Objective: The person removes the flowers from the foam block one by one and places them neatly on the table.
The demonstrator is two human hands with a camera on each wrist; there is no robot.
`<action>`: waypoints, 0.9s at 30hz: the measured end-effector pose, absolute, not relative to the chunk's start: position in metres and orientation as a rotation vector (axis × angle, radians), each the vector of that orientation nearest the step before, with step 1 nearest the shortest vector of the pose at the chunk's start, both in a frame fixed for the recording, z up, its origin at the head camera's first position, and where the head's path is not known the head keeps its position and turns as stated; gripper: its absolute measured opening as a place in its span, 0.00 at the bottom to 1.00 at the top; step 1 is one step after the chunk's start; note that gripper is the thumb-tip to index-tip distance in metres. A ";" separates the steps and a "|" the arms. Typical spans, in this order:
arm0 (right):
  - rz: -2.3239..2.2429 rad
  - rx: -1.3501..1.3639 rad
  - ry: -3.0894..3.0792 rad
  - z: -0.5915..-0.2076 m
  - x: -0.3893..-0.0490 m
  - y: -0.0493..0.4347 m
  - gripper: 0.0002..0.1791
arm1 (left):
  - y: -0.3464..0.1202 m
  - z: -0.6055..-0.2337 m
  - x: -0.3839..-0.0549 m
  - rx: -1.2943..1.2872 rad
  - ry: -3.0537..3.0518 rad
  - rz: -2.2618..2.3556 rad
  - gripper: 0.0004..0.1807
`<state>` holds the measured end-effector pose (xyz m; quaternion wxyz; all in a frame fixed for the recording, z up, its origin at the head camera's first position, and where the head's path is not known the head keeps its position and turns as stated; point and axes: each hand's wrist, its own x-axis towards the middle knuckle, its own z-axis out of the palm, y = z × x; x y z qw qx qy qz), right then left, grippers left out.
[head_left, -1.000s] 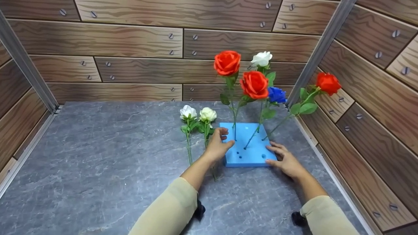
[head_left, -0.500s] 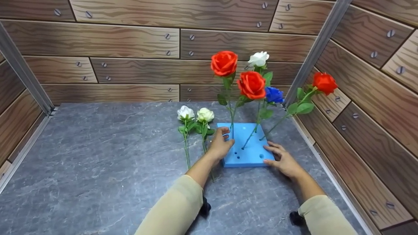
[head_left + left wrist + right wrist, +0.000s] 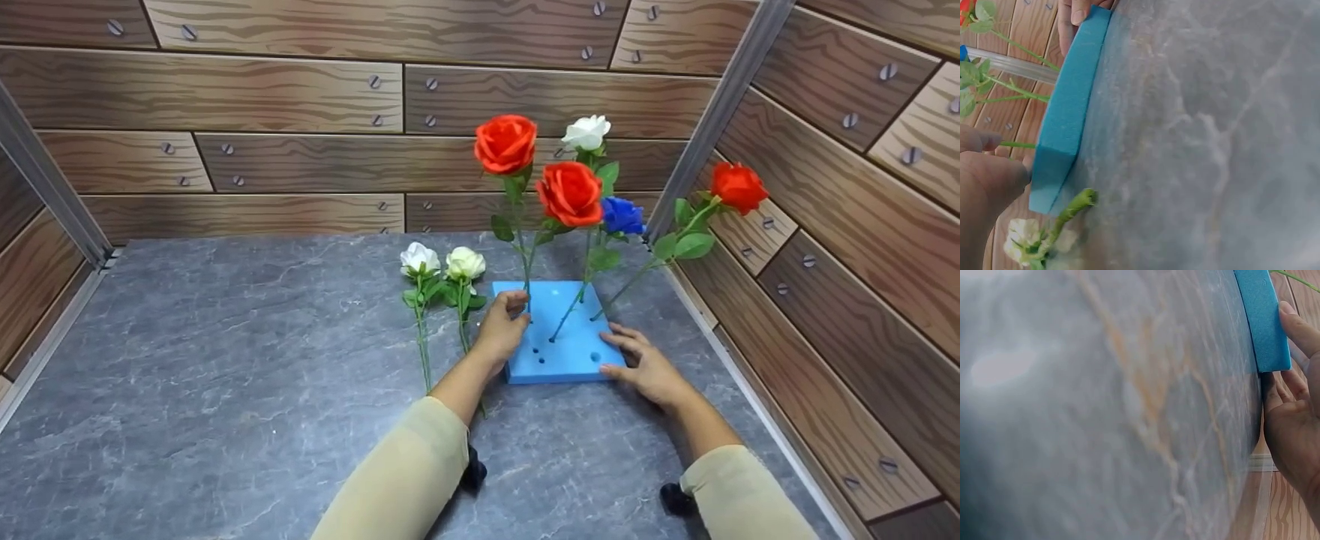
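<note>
A light-blue block [image 3: 562,364] with holes in its top lies on the grey table, right of centre. Several artificial roses stand in it: a left red rose [image 3: 506,144], a front red rose [image 3: 570,193], a leaning red rose [image 3: 739,187], a white rose [image 3: 587,133] and a blue rose [image 3: 622,215]. At the block's left edge is my left hand [image 3: 501,330], fingers curved loosely close to the left red rose's stem. My right hand [image 3: 651,369] touches the block's front right corner, fingers along its right side, thumb at the front edge.
Left of the block, a white rose [image 3: 420,259] and a cream rose [image 3: 466,263] lie on the table [image 3: 225,390], stems toward me. My left forearm crosses over their stem ends. Wood-patterned walls [image 3: 300,97] stand behind and at both sides.
The left thumb has drawn in a little toward the fingers beside the red rose's stem. My right hand stays at the block's corner. The whole head view has shifted slightly.
</note>
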<state>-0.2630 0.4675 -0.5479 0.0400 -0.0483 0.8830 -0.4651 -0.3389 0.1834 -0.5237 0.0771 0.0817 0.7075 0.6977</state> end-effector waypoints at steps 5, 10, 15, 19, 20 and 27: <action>-1.439 -0.153 2.705 -0.547 -0.264 0.467 0.39 | 0.181 -0.529 -0.339 0.270 2.046 2.106 0.18; -1.453 -0.148 2.686 -0.548 -0.264 0.467 0.39 | 0.181 -0.530 -0.338 0.284 2.043 2.093 0.15; -1.434 -0.143 2.689 -0.549 -0.263 0.468 0.40 | 0.183 -0.530 -0.337 0.275 2.073 2.082 0.11; -1.456 -0.149 2.675 -0.548 -0.262 0.467 0.39 | 0.185 -0.530 -0.335 0.281 2.117 2.095 0.08; -1.466 -0.149 2.671 -0.547 -0.262 0.467 0.39 | 0.185 -0.530 -0.334 0.285 2.125 2.099 0.07; -1.467 -0.162 2.681 -0.544 -0.261 0.465 0.38 | 0.187 -0.531 -0.335 0.303 2.144 2.153 0.06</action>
